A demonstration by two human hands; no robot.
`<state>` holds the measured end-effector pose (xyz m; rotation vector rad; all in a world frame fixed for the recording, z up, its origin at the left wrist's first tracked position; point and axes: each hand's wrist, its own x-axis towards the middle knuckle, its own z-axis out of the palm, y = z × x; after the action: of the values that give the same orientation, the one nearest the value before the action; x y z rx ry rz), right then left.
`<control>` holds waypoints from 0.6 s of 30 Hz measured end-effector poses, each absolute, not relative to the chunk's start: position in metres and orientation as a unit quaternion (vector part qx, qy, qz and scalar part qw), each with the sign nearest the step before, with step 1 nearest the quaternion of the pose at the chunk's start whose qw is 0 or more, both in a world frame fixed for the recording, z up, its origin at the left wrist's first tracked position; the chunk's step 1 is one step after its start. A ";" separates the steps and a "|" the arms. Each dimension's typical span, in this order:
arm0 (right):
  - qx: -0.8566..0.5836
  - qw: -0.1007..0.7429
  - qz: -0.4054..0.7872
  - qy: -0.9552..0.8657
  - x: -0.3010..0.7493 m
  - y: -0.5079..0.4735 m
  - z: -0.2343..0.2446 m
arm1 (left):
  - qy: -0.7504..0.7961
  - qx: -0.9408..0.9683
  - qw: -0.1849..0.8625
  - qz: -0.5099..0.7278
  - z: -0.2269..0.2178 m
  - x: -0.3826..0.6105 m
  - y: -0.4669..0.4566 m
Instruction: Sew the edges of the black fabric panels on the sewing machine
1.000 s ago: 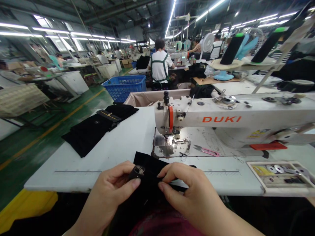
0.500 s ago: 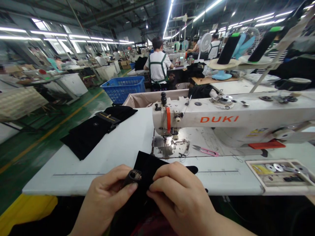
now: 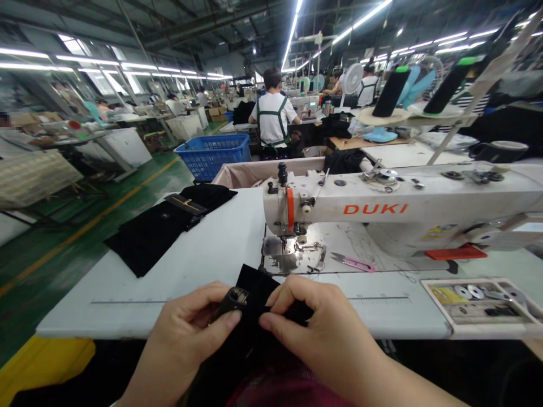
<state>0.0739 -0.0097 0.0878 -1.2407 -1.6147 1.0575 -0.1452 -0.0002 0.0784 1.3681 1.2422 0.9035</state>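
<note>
Two hands up front at the near table edge, black cloth between them, and a few things on the table around them. Far left on the white sewing table [image 3: 169,288], a pile of black cloth pieces [image 3: 148,243] lies flat, with a strip of gold-edged trim [image 3: 185,204] on top, well apart from the hands. Past the table, a blue plastic basket [image 3: 212,156] sits on the green floor, and a co-worker [image 3: 274,113] in a green apron sits beyond it, back to the camera.

Left hand [image 3: 190,333] has thumb and fingers [image 3: 227,321] closed on a small dark fitting [image 3: 235,299] at the edge of the black cloth [image 3: 254,288]. Right hand [image 3: 322,333] pinches the same cloth, thumb and fingers [image 3: 271,322] together on it. Compared with the earlier view, the right hand sits further right and the cloth's loose end no longer sticks out past it. The cloth is on the near table edge, just in front of the sewing machine [image 3: 339,209], not under the needle.

Pink snips [image 3: 354,263] lie on the machine bed, right of the needle. Far right, a bobbin tray [image 3: 479,299] sits at the near table edge.
</note>
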 end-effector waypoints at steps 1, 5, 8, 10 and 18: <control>-0.499 0.407 0.424 -0.637 0.074 -0.009 0.088 | 0.517 0.571 0.520 0.369 0.080 -0.144 0.001; -0.500 0.408 0.424 -0.635 0.072 -0.004 0.087 | 0.524 0.605 0.492 0.343 0.086 -0.143 0.008; -0.461 0.429 0.433 -0.645 0.071 -0.003 0.087 | 0.523 0.623 0.498 0.300 0.093 -0.147 0.015; -0.409 0.445 0.442 -0.663 0.073 -0.003 0.089 | 0.511 0.631 0.525 0.256 0.102 -0.152 0.022; -0.217 0.386 0.257 -0.859 0.083 0.007 0.045 | 0.437 0.717 0.543 0.025 0.107 -0.154 0.078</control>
<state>0.0829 0.0073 0.0453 -0.5528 -2.1874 0.6556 -0.1537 0.0783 0.1070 1.7019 1.0375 0.0594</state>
